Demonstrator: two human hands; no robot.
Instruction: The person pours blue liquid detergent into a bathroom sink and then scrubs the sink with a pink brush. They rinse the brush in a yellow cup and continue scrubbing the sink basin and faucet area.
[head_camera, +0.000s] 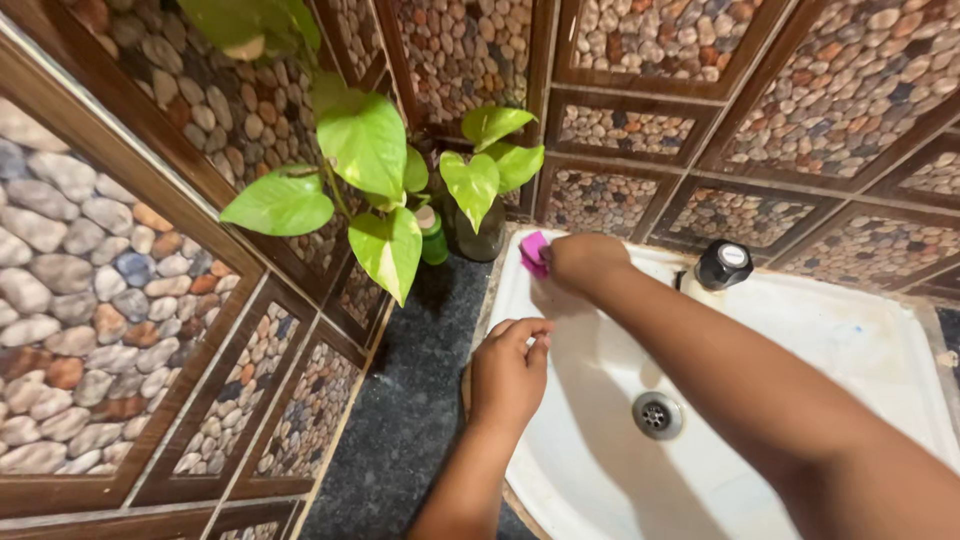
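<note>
At the sink's (880, 350) far left corner: right hand (580, 260) clenched on a pink sponge (534, 252), pressed to the rim. Left hand (510, 370), fingers curled and empty, rests on the near left rim, sponge just beyond it.

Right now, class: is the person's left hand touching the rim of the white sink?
Touching. The head view shows the left hand resting on the white sink at its left rim, fingers curled over the edge, no gap visible.

Dark counter (400, 420) carries sink (880, 350), bottles (433, 236).
</note>
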